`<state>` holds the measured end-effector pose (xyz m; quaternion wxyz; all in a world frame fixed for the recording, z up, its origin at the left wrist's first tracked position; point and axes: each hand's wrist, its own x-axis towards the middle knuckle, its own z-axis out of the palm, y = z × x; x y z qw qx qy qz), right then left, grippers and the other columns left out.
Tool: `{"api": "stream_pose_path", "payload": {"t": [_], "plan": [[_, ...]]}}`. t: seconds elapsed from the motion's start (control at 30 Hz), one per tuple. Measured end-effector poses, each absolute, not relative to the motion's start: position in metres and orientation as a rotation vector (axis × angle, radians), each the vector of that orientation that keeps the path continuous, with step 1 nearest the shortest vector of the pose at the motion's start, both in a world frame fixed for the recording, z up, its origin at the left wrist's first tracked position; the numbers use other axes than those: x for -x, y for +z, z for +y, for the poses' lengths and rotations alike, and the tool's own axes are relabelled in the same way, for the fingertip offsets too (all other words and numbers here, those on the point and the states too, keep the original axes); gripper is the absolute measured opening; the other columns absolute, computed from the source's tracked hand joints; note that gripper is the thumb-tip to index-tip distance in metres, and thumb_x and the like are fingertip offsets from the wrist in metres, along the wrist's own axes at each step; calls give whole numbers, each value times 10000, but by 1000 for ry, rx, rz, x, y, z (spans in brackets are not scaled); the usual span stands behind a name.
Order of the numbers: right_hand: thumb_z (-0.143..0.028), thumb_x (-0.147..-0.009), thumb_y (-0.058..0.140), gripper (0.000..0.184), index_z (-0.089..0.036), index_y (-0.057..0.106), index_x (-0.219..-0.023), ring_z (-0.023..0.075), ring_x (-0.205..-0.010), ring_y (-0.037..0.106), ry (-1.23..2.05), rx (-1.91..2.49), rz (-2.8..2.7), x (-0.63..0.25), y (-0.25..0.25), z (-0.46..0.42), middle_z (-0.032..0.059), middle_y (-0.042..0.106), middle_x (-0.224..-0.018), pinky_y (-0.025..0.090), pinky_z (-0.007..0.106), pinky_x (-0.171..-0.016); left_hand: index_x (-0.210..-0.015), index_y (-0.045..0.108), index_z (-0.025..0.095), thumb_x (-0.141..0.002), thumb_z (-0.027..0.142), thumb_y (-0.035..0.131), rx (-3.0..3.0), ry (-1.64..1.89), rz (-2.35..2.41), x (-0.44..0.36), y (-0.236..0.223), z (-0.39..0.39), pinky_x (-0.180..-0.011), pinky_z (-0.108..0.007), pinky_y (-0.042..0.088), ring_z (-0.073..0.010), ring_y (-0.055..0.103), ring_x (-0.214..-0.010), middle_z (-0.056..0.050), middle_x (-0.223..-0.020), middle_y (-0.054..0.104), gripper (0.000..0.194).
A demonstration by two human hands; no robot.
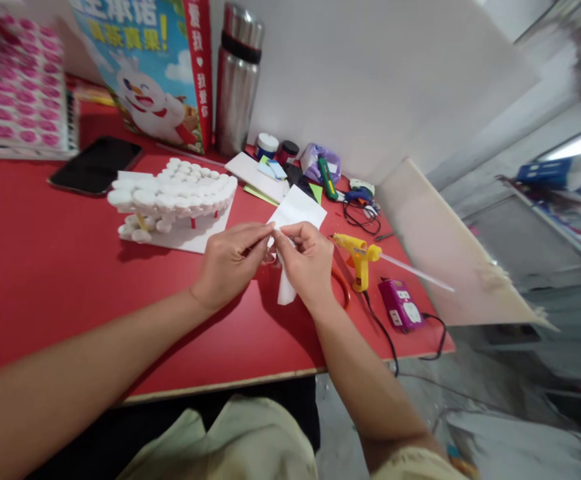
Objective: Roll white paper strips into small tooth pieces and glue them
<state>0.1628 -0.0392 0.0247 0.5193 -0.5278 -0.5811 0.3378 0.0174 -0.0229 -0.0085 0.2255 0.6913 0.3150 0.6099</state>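
Observation:
My left hand (pixel 233 262) and my right hand (pixel 306 257) meet above the red table, fingertips pinched together. Whatever sits between the fingertips is small and mostly hidden; a bit of white shows there. A narrow white strip (pixel 286 291), like paper, comes out below my right hand; I cannot tell whether the fingers hold it. Behind the hands lies a white sheet (pixel 300 208). Left of them stands a model of white round pads (pixel 170 195) in layers, with red and yellow supports, on a white card (pixel 185 240). Partly behind my right wrist is an orange scissor-like handle (pixel 341 288).
A yellow glue gun (pixel 360 257) with a glue stick and a purple power socket (pixel 401 305) with cords are at the right. Toward the back stand a steel flask (pixel 238 87), a printed bag (pixel 145 73), small jars (pixel 266 145), a green cutter (pixel 327 177) and a phone (pixel 96 164).

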Motion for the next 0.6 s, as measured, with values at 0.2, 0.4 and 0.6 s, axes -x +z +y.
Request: {"api": "stream_pose_path", "payload": {"t": [0.2,0.4,0.6], "plan": [[-324,-895,706,138,-210,640,-857,125,-535,658,856,1294,-1399,-167,24,-37,-22,705,-698,555,268,-551,-994,836,184,-952,207,681,-1743,1619,859,-16,-4,-22,-711,-269,614,-158,746,-714,-59,-864,810,162],[-326,-898,714,141,-203,647,-881,91,-502,588,1000,1230,-1581,-180,32,-34,-40,674,-680,495,232,-512,-888,801,141,-818,295,824,-1321,1225,847,-6,10,-14,-495,-248,574,-160,681,-493,-21,-591,716,171],[-379,-886,736,193,-203,658,-872,91,-497,570,1052,1236,-1560,-183,37,-35,-31,683,-676,503,240,-504,-853,803,130,-816,363,816,-1299,1146,790,-7,16,-16,-453,-261,593,-171,701,-492,-52,-696,752,237]]}}
